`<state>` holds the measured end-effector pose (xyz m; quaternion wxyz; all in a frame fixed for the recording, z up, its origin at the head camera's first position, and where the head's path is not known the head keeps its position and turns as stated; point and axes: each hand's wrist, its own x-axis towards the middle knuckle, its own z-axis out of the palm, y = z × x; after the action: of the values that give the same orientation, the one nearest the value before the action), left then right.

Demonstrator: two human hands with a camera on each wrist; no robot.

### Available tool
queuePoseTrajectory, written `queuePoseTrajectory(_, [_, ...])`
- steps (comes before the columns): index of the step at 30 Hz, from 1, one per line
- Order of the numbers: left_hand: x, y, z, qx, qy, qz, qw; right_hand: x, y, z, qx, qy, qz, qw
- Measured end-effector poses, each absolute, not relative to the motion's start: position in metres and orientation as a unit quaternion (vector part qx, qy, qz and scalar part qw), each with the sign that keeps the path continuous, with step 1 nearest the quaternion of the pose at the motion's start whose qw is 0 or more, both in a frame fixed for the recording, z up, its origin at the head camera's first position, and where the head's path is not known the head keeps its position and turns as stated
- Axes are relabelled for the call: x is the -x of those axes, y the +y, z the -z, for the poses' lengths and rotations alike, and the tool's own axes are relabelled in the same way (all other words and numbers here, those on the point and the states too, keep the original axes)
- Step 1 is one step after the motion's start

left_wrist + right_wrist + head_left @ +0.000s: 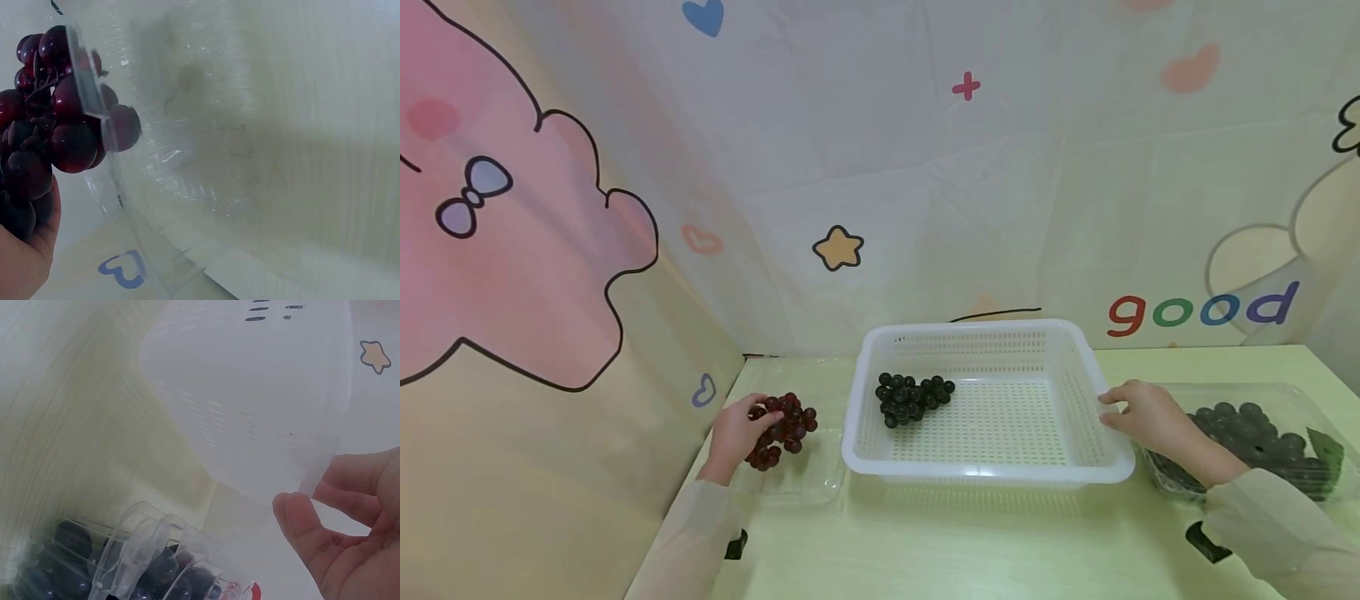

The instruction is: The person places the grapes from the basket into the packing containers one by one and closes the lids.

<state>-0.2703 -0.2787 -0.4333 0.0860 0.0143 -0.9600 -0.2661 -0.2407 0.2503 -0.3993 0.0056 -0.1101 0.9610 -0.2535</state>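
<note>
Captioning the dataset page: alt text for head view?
A person's left hand holds round dark-red grapes at a clear plastic tray; the right hand grips the rim of a white perforated plastic basket containing round black grapes. At right, a clear plastic box holds more black grapes.

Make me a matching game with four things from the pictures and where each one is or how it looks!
1. Bunch of round dark-red grapes
2. Bunch of round black grapes
3. White rectangular plastic basket
4. Clear plastic box of dark grapes

A. Shows a green leaf
B. Held by the left hand
C. Inside the basket
D. Held by the right hand

Pairs: 1-B; 2-C; 3-D; 4-A
</note>
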Motion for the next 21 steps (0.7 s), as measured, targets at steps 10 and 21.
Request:
queuePoseTrajectory(10, [0.268, -0.279, 0.442, -0.066, -0.957, 0.264, 0.1, 0.241, 0.25, 0.4, 0.109, 0.961, 0.255, 0.003])
queuePoseTrajectory(21, [0.267, -0.283, 0.453, -0.076, -0.954, 0.262, 0.123, 0.241, 0.251, 0.4, 0.109, 0.961, 0.253, 0.006])
